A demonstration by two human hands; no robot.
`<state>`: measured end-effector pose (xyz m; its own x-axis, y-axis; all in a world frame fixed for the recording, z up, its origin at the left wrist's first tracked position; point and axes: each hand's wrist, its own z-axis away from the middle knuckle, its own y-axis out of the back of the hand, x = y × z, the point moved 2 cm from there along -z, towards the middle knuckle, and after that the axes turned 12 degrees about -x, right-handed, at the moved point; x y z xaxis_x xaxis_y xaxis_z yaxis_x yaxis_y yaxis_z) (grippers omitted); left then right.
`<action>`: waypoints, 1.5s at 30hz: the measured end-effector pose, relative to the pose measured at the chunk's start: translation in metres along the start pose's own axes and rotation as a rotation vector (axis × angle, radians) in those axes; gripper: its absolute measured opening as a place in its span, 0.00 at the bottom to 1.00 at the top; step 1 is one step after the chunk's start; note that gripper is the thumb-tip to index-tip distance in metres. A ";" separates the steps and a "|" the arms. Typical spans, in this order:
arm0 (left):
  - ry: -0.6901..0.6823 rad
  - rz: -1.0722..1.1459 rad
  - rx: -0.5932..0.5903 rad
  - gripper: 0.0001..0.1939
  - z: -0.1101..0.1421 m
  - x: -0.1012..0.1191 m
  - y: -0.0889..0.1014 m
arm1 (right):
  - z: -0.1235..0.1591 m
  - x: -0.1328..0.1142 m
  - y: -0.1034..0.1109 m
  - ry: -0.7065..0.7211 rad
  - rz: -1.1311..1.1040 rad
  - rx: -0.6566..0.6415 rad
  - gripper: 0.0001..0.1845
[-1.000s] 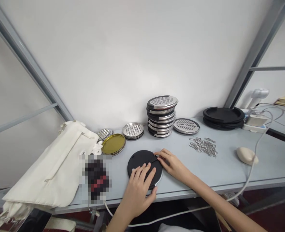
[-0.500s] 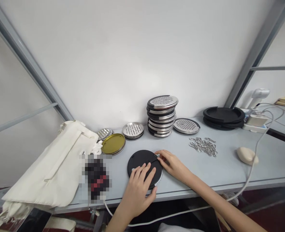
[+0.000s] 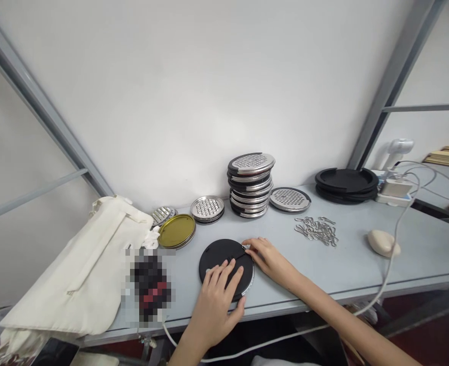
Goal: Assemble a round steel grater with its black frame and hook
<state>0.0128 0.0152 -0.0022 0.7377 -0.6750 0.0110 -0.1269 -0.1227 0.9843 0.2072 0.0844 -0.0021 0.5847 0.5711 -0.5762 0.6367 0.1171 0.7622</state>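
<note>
A round black disc (image 3: pixel 217 252) lies on the table near its front edge, with a silver rim showing at its lower right. My left hand (image 3: pixel 217 299) lies on the disc with its fingers stretched out and apart, the thumb by the near rim. At the disc's upper right edge, my right hand (image 3: pixel 267 258) has thumb and forefinger pinched around a small metal clip (image 3: pixel 244 247), mostly hidden by the fingertips. A thin dark slit or cord runs from there towards the disc's middle. Loose silver clips (image 3: pixel 318 231) lie in a pile to the right.
Behind the disc stands a tall stack of round graters (image 3: pixel 250 185), with another grater (image 3: pixel 290 199) beside it. Gold discs (image 3: pixel 177 230) and grater plates (image 3: pixel 207 207) sit left. Black rings (image 3: pixel 346 184), a beige stone-like object (image 3: pixel 382 243), a white cable (image 3: pixel 394 254) and a cream bag (image 3: pixel 72 274) surround them.
The view has shifted slightly, so things appear a little further left. Both hands keep their places on the disc, with the right fingertips still pinched at its edge.
</note>
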 end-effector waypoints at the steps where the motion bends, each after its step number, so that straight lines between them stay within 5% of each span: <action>1: 0.002 0.001 0.000 0.29 0.000 0.000 0.000 | 0.000 0.000 0.000 0.001 0.000 0.001 0.10; 45: 0.000 0.024 -0.042 0.30 0.000 0.000 -0.002 | 0.001 -0.003 0.001 0.015 -0.018 -0.035 0.10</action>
<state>0.0133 0.0157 -0.0040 0.7351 -0.6771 0.0344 -0.1163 -0.0759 0.9903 0.2064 0.0819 0.0003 0.5656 0.5808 -0.5855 0.6287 0.1559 0.7619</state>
